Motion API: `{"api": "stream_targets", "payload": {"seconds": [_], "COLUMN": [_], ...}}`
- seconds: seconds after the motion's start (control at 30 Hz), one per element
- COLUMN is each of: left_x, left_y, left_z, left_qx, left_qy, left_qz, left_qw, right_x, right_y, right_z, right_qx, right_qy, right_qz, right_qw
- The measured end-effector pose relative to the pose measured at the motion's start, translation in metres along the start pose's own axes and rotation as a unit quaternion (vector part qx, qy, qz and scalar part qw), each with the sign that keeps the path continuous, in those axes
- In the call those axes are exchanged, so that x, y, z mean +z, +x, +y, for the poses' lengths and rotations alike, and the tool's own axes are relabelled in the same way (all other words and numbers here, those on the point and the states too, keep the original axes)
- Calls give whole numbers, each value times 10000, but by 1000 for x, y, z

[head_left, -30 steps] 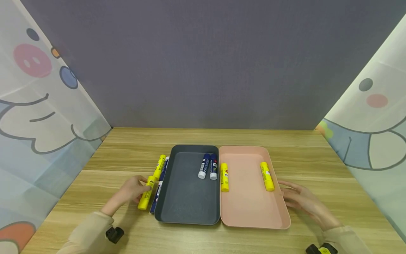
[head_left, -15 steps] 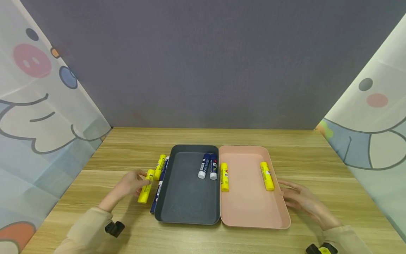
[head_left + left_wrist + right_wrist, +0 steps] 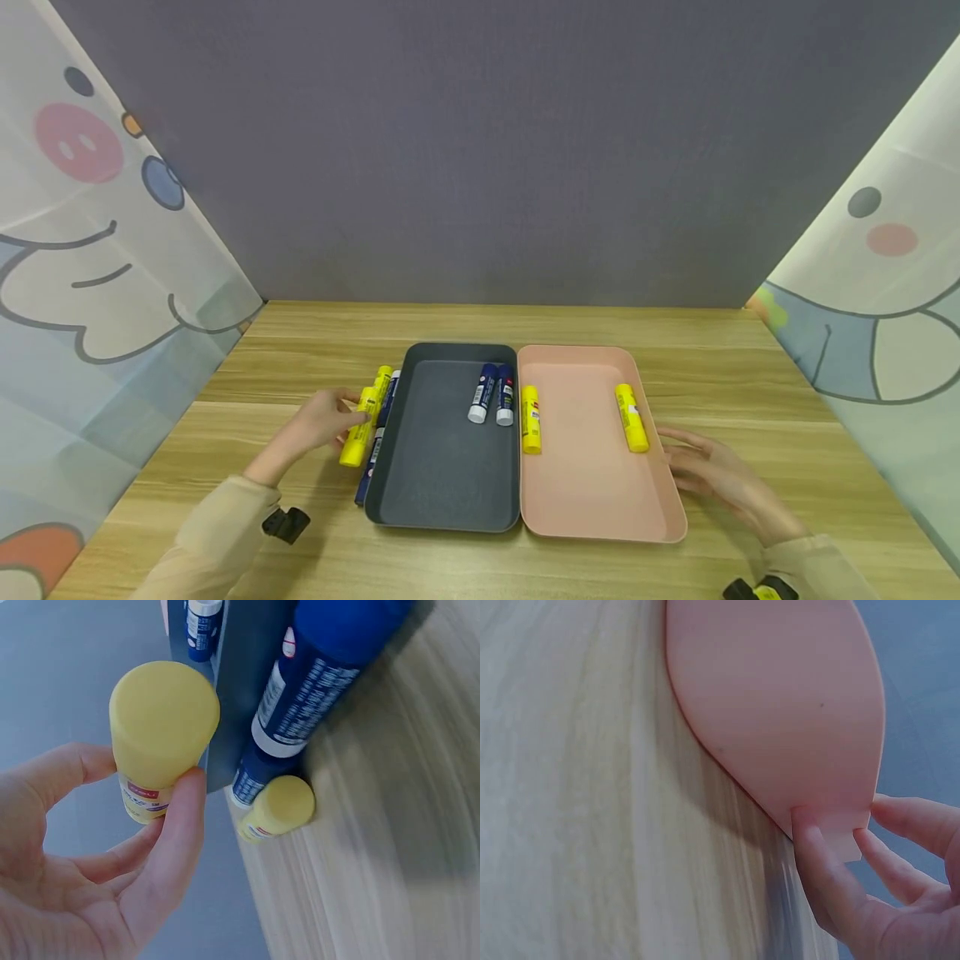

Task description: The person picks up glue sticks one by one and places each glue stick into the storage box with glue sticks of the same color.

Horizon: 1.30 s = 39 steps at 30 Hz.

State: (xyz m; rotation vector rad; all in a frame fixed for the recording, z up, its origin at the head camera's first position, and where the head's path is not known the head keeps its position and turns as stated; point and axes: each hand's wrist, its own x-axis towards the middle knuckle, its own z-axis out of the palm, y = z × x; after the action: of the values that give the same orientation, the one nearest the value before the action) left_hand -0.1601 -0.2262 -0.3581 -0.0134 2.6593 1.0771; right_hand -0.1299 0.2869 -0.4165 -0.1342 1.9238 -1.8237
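Note:
My left hand (image 3: pixel 318 423) pinches a yellow glue stick (image 3: pixel 163 712) between thumb and fingers, held tilted left of the dark grey tray (image 3: pixel 442 492). Behind it in the head view lies a second yellow glue stick (image 3: pixel 384 377), partly hidden. Two dark blue glue sticks (image 3: pixel 307 697) with white ends lie in a line along the tray's left outer wall. On the right, my right hand (image 3: pixel 716 477) touches the outer wall of the pink tray (image 3: pixel 592 508); its fingertips (image 3: pixel 806 825) rest on the wall and at the rim, the fingers loosely extended.
Side by side, the two trays stand on a wooden table (image 3: pixel 465 571). Two blue glue sticks (image 3: pixel 483 392) lie in the grey tray's back right corner. In the pink tray are two yellow glue sticks (image 3: pixel 531 421), one near each side. A grey panel (image 3: pixel 495 167) rises behind the table.
My left hand has lifted the yellow glue stick and carried it up and slightly right, toward the other yellow one. The right hand and both trays have stayed put.

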Motion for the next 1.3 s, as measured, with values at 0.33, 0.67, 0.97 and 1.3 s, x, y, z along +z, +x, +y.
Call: {"api": "stream_targets", "payload": {"seconds": [0.33, 0.67, 0.97, 1.3], "left_x": [4, 11, 23, 42], "left_y": [11, 17, 24, 36], "left_z": [10, 29, 43, 59], "left_qx": [174, 167, 182, 430], "left_qy": [-81, -230, -346, -480], "left_qz": [-51, -143, -245, -409], "left_qw": [9998, 9995, 9989, 9971], "right_x": [-2, 0, 0, -2], "right_y": [0, 0, 0, 0], "right_z": [4, 1, 2, 3], "right_qx": [-157, -38, -74, -89], "right_qy": [139, -3, 157, 175], "right_qz": [-180, -52, -109, -180], "right_qw": [9996, 10000, 9998, 9996]}}
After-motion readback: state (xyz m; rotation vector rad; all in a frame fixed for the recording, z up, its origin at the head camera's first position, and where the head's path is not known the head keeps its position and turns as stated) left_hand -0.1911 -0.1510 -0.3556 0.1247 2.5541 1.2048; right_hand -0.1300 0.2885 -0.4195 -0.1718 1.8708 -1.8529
